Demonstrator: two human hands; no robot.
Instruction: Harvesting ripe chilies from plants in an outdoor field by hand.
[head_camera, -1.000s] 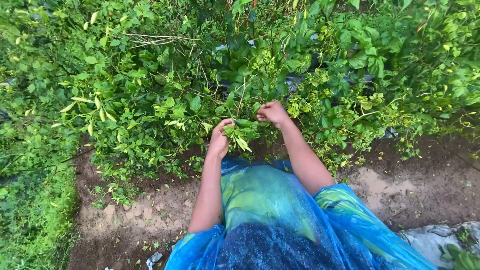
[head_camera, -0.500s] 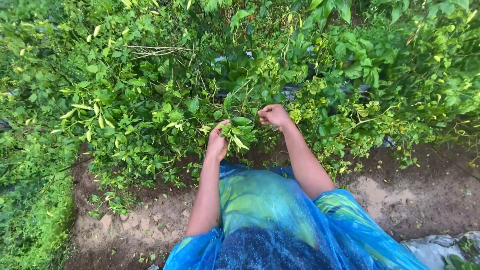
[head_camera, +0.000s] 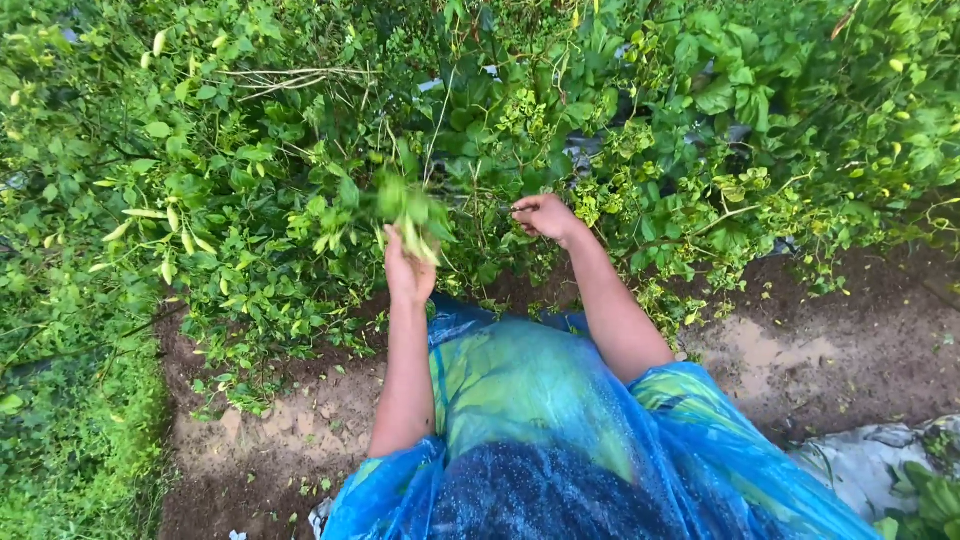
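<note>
Green leafy sprigs (head_camera: 408, 212) bunch in the closed left hand (head_camera: 408, 272); right hand (head_camera: 543, 215) pinches a thin stem (head_camera: 500, 212) just beside it. Loosely gripped, sprigs could slip onto wet brown soil (head_camera: 300, 420) below.

Left hand (head_camera: 408, 272) w/ leaf bunch (head_camera: 410, 212) left of right hand (head_camera: 545, 215); both in bushes (head_camera: 260, 180). Soil path (head_camera: 800, 350) below bushes, plastic apron (head_camera: 560, 440) nearest.

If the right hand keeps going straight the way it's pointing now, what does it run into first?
The right hand points left, pinched on a thin stem. Straight on it would likely meet the bunch of green leaves that the left hand holds up, though depth between them is hard to judge from above.
</note>
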